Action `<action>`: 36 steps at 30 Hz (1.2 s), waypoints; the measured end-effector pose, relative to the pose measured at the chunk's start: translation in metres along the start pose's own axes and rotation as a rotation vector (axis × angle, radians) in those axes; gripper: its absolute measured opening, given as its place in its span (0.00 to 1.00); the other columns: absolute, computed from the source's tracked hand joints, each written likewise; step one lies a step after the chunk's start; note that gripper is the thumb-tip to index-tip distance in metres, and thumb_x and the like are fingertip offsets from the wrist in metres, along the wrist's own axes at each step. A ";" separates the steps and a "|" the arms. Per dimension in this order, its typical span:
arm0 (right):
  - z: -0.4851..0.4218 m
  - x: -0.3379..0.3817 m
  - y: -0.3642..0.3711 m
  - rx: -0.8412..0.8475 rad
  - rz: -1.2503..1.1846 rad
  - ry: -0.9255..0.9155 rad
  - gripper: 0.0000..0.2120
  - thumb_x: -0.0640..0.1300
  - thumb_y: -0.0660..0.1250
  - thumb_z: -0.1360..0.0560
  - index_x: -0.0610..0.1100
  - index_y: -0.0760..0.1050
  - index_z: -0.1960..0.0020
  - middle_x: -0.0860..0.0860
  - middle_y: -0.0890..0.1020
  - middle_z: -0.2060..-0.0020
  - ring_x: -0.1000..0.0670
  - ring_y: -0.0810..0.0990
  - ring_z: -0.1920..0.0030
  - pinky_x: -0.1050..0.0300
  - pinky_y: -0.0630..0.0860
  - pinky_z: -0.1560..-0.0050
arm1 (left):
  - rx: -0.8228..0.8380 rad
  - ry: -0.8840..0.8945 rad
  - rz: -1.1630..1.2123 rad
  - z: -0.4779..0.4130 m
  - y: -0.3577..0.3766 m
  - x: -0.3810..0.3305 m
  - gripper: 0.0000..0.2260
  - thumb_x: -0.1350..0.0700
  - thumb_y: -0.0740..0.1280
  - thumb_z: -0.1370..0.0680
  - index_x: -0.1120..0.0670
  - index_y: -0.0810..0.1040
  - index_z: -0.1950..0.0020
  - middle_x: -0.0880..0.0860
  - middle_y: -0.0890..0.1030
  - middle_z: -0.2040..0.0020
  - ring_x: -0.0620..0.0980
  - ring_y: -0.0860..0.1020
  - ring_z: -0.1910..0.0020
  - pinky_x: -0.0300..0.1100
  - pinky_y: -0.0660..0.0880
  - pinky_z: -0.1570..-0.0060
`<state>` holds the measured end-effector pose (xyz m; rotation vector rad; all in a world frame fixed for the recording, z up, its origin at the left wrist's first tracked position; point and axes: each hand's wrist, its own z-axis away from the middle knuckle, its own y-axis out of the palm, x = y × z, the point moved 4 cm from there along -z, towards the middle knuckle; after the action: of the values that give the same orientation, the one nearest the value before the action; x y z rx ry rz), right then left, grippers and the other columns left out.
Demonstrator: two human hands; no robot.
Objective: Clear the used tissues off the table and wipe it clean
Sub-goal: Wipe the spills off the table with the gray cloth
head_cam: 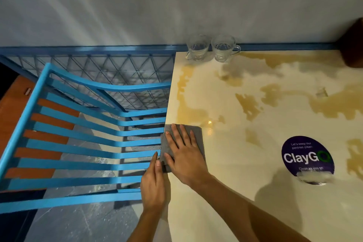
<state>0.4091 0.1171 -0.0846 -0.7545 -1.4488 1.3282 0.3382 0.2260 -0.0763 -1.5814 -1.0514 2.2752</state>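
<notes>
The person leans over the left edge of the cream table [245, 173], both forearms reaching in from below. The right hand [184, 160] lies palm down on a folded grey cloth [197, 133], its fingers straight and slightly spread, pressing the cloth flat against the tabletop right at the edge. One side of the cloth hangs a little past the rim. The left hand [153, 188] is held just off the table, alongside that rim, with its fingers straight and together and pointing away from the person. Its thumb lies close against the overhanging side of the cloth, but I cannot tell whether it pinches the fabric or only touches it. Yellowish wet patches [248, 105] spread over much of the tabletop beyond the cloth. Two clear glass cups [210, 49] stand side by side at the far edge by the wall, and a round purple "ClayGo" sticker [307, 158] sits to the right of the hands. A blue slatted chair [78, 143] stands just beside the table on the left.
</notes>
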 end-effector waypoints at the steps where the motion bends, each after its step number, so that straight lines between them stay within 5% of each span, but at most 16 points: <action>1: 0.002 0.001 0.000 0.004 -0.001 0.002 0.31 0.60 0.46 0.19 0.48 0.46 0.21 0.48 0.46 0.21 0.44 0.40 0.22 0.40 0.46 0.24 | 0.003 0.008 -0.015 -0.001 -0.001 0.001 0.35 0.30 0.45 0.23 0.51 0.70 0.29 0.53 0.75 0.33 0.52 0.72 0.34 0.50 0.72 0.35; 5: 0.035 0.019 0.009 0.043 -0.054 0.014 0.31 0.60 0.48 0.19 0.50 0.44 0.21 0.49 0.43 0.21 0.46 0.39 0.22 0.40 0.43 0.24 | 0.039 0.014 -0.057 -0.004 -0.003 0.004 0.39 0.29 0.43 0.26 0.52 0.67 0.26 0.54 0.73 0.30 0.53 0.71 0.32 0.47 0.69 0.34; 11: 0.087 0.044 0.019 0.124 -0.063 0.062 0.35 0.59 0.58 0.27 0.49 0.57 0.22 0.49 0.53 0.21 0.45 0.52 0.22 0.44 0.50 0.29 | 0.099 -0.059 0.187 -0.005 -0.008 0.002 0.19 0.47 0.53 0.17 0.52 0.72 0.30 0.52 0.77 0.34 0.45 0.73 0.37 0.41 0.67 0.35; 15: 0.084 0.044 0.019 0.144 -0.061 0.067 0.36 0.59 0.60 0.28 0.50 0.59 0.23 0.49 0.55 0.22 0.45 0.55 0.23 0.44 0.52 0.29 | 0.118 -0.113 0.328 -0.006 -0.009 0.000 0.15 0.55 0.55 0.17 0.50 0.77 0.35 0.48 0.79 0.39 0.46 0.76 0.38 0.41 0.69 0.37; 20: 0.036 0.026 0.004 0.064 -0.075 0.167 0.32 0.58 0.54 0.22 0.51 0.53 0.21 0.50 0.52 0.21 0.46 0.50 0.22 0.45 0.48 0.28 | 0.166 -0.111 0.356 -0.035 0.001 -0.020 0.13 0.55 0.55 0.17 0.49 0.77 0.39 0.48 0.80 0.45 0.37 0.76 0.47 0.37 0.70 0.43; 23: 0.004 0.011 -0.003 0.057 -0.064 0.171 0.31 0.58 0.50 0.20 0.51 0.47 0.21 0.50 0.47 0.21 0.47 0.43 0.22 0.45 0.45 0.27 | 0.155 -0.075 0.322 -0.061 0.010 -0.036 0.15 0.52 0.55 0.17 0.53 0.80 0.42 0.49 0.82 0.51 0.42 0.79 0.50 0.41 0.75 0.47; 28: -0.044 -0.017 -0.012 0.023 -0.059 0.212 0.30 0.58 0.47 0.20 0.51 0.45 0.21 0.50 0.45 0.21 0.47 0.40 0.22 0.43 0.44 0.26 | 0.201 0.021 0.316 -0.102 0.030 -0.067 0.12 0.55 0.54 0.16 0.47 0.76 0.42 0.39 0.79 0.50 0.28 0.77 0.52 0.24 0.72 0.51; 32: -0.083 -0.041 -0.019 0.000 -0.040 0.225 0.31 0.59 0.48 0.19 0.51 0.42 0.21 0.49 0.42 0.21 0.46 0.38 0.22 0.43 0.42 0.23 | 0.264 0.145 0.231 -0.114 0.045 -0.067 0.22 0.40 0.53 0.18 0.49 0.70 0.28 0.47 0.78 0.36 0.40 0.75 0.37 0.45 0.74 0.36; 36: -0.076 -0.044 -0.018 -0.009 -0.044 0.218 0.31 0.59 0.47 0.19 0.51 0.42 0.21 0.49 0.43 0.21 0.46 0.39 0.22 0.43 0.43 0.23 | 0.241 0.241 0.083 -0.113 0.047 -0.065 0.26 0.37 0.50 0.19 0.46 0.62 0.24 0.47 0.72 0.30 0.44 0.71 0.32 0.52 0.72 0.33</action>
<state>0.4968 0.0994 -0.0853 -0.8413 -1.2913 1.1689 0.4754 0.2090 -0.0784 -1.7663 -0.6384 2.0989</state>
